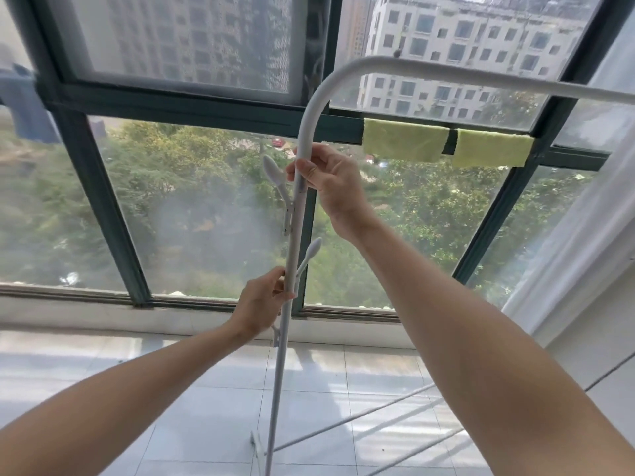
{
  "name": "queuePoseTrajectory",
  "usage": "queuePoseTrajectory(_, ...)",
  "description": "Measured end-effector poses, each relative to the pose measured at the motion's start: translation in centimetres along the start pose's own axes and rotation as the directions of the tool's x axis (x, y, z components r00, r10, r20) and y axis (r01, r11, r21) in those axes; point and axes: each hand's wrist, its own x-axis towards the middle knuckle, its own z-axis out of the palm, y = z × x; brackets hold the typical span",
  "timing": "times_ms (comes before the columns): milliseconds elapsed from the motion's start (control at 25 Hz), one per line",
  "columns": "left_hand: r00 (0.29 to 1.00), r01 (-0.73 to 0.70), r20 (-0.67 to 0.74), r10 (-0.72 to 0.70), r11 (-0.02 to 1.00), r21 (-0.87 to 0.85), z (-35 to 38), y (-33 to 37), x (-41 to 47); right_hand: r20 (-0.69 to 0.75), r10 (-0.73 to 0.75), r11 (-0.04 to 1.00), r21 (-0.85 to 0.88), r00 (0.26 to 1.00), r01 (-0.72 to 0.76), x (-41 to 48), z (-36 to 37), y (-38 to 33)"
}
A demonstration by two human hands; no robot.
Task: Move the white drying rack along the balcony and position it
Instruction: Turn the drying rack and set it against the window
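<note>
Single head-worn view, close above the arms, facing forward (slightly downward) toward the window (192,207)

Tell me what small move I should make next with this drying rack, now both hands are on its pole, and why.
Probably lift slightly and walk it sideways along the window. The right hand grips the white drying rack pole just below its top bend, and the left hand grips lower, so the hold looks firm. The foot seems to rest on the tiled floor, so dragging could scrape.

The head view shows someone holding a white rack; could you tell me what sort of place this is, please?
Probably an enclosed apartment balcony, high up: dark-framed windows overlook treetops and apartment blocks, the floor is pale tile, and both hands grip a white drying rack.
</note>
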Motion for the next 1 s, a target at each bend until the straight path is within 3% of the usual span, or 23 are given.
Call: queuePoseTrajectory(1000, 0.994, -0.034, 0.105, 0.031, 0.999, 0.021, -6.8, -9.0, 25.4, -0.216, 0.038, 0.986, -0.151, 0.976, -0.072, 22.8, 4.9, 12.3)
